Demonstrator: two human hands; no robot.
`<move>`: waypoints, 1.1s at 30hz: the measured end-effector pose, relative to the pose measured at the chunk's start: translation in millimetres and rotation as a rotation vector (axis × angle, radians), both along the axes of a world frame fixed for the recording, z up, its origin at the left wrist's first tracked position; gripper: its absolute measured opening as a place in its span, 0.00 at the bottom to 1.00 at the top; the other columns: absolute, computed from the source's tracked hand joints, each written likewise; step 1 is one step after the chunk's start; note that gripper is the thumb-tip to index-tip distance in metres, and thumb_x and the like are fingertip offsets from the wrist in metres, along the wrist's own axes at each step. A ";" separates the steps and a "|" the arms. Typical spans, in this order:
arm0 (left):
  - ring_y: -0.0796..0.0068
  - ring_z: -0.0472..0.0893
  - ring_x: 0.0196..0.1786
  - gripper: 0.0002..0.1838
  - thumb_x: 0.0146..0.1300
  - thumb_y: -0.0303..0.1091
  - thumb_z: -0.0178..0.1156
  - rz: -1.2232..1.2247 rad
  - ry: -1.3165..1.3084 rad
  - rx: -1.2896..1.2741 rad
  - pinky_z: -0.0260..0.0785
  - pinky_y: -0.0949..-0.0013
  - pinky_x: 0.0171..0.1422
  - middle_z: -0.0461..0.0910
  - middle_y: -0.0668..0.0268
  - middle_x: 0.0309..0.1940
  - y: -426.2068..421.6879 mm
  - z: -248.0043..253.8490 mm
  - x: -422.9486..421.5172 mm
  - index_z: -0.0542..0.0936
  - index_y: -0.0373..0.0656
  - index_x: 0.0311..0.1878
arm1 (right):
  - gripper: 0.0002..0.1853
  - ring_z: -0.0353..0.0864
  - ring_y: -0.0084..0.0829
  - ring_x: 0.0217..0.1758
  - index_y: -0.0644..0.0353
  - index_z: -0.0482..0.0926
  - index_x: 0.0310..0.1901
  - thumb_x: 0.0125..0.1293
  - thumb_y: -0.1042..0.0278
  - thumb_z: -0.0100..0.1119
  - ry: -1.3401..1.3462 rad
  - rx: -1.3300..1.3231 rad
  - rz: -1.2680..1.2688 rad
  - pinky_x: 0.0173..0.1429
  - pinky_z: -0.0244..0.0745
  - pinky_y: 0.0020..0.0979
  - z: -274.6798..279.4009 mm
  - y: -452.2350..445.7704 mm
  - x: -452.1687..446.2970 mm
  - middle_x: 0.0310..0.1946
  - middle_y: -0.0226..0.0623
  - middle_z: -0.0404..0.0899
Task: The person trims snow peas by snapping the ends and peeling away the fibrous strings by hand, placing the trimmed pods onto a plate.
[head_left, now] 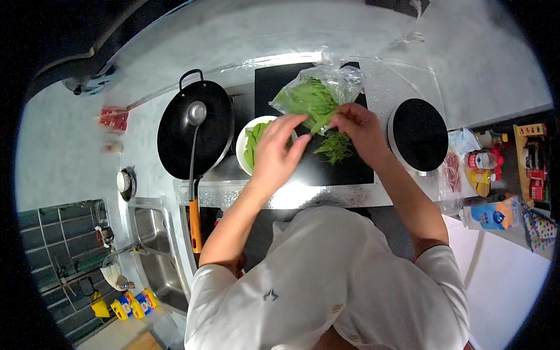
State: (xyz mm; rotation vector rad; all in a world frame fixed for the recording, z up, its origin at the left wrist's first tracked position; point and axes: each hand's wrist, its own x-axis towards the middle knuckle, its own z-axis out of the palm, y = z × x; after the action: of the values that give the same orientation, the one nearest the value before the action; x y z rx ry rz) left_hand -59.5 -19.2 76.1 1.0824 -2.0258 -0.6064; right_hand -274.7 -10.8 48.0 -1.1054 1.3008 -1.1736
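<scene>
"Greens (309, 98) first: where do they lie?"

"In a clear bag (348, 80) over the black hob (354, 170), stems and leaves bunched towards the hands."

"And the grip?"

"The right hand (363, 133) has its fingertips drawn together on the near end of the bunch. Whether some film is caught in that pinch too, I can't tell. The left hand (276, 154) is spread, thumb well apart from the fingers, with nothing visible between them."

"How would the bunch handle?"

"Light and limp, I'd judge — easily bruised, perhaps slick if wet. Best held by the stems, several together, without squeezing the leaves. The film looks thin and likely to cling."

"What sits close by?"

"Feathery herbs (335, 147) on the hob, just below the right fingers; a low sleeve could drag them. On the other side, the white bowl (240, 153) holds broad leaves (252, 142), its rim partly hidden by the left hand."

"Room to move?"

"Most is on the near right part of the hob. Leftward it's tight — the wok (172, 137) stands just beyond the bowl, with a ladle (197, 114) resting in it. To the right, a round black disc (419, 134) stands past the hob's edge, near the right forearm."
</scene>
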 end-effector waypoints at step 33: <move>0.76 0.83 0.37 0.03 0.73 0.28 0.56 0.008 0.707 0.662 0.74 0.73 0.44 0.85 0.63 0.35 -8.1 -28.0 -6.8 0.78 0.39 0.45 | 0.02 0.81 0.31 0.28 0.60 0.81 0.36 0.65 0.72 0.60 0.375 -0.249 -0.015 0.35 0.75 0.30 32.8 37.5 24.3 0.27 0.36 0.81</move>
State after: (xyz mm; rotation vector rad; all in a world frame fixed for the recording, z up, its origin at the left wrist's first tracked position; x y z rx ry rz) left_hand -66.3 -27.4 48.0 1.0206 -1.2179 -1.4809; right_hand -250.5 26.7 80.8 -1.5573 1.4720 -1.1996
